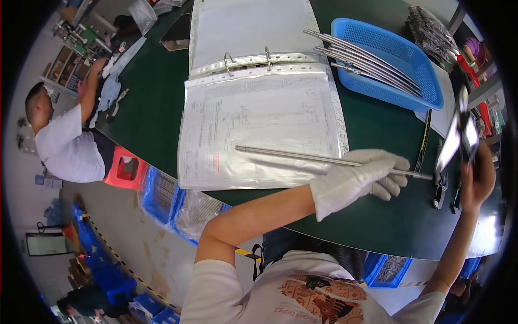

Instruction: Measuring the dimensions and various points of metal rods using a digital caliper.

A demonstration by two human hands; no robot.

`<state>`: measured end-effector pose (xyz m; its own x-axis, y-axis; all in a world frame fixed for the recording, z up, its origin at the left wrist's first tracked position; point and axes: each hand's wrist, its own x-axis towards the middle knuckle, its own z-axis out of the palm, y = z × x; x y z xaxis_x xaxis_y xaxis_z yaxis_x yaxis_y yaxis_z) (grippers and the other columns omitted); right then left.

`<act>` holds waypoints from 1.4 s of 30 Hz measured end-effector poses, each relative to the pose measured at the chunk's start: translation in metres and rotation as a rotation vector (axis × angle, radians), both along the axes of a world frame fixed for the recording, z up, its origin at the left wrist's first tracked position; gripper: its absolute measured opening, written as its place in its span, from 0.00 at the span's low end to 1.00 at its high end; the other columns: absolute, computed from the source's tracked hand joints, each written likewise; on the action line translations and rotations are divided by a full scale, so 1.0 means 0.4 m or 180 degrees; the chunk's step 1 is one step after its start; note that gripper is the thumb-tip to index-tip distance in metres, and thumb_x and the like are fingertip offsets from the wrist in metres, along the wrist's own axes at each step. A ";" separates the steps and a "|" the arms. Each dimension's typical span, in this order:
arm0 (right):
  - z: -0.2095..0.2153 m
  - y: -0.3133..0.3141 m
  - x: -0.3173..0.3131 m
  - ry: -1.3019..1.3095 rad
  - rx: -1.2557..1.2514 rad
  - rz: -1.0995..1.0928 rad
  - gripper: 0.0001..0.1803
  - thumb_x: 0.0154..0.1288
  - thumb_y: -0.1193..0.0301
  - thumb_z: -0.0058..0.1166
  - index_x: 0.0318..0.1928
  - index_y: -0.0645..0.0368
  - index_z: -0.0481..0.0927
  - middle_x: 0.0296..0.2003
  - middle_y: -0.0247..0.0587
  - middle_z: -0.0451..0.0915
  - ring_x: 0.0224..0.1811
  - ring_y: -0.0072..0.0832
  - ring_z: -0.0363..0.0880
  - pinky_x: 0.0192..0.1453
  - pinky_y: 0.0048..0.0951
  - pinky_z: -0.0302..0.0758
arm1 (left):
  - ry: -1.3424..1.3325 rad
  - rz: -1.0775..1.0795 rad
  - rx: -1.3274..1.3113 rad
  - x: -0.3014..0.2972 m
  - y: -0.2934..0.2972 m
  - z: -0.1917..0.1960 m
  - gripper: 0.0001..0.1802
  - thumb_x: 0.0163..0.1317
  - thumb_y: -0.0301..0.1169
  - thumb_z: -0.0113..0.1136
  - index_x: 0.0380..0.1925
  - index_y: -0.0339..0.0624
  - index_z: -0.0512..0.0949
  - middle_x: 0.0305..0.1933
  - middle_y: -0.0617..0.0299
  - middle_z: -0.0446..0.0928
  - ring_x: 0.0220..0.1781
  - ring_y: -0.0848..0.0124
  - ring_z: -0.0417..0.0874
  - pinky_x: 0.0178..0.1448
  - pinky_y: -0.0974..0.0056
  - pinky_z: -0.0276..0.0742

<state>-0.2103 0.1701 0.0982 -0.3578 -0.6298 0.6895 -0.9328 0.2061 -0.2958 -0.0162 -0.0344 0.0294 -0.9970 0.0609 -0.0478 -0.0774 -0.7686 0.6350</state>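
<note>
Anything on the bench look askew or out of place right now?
The rods overhang the blue basket's left rim instead of lying inside. Otherwise nothing: left hand holds a rod over the binder.

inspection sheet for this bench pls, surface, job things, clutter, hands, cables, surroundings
surface: dark green table, mostly covered with work items
job things: long metal rod held over an open ring binder; more rods in a blue basket
clutter: black tools by the right edge; bagged parts at the far corner
hands: left hand, white glove, grips the rod; right hand, bare, holds a shiny flat object
cables: nothing seen
surroundings: another person seated at the table, red stool, blue crates below
</note>
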 end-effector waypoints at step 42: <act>-0.141 0.013 0.124 -0.0023 0.0770 -0.0044 0.34 0.30 0.38 0.59 0.09 0.55 0.59 0.09 0.32 0.55 0.09 0.28 0.55 0.13 0.27 0.50 | -0.0854 0.0588 -0.0627 -0.004 -0.031 0.000 0.19 0.64 0.36 0.42 0.40 0.27 0.72 0.30 0.54 0.75 0.33 0.66 0.78 0.40 0.63 0.75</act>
<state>-0.1605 0.1754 0.0416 -0.3719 -0.7713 0.5165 -0.9274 0.2844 -0.2431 -0.0176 -0.0468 0.0296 -0.9408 -0.1551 -0.3015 -0.1325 -0.6503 0.7480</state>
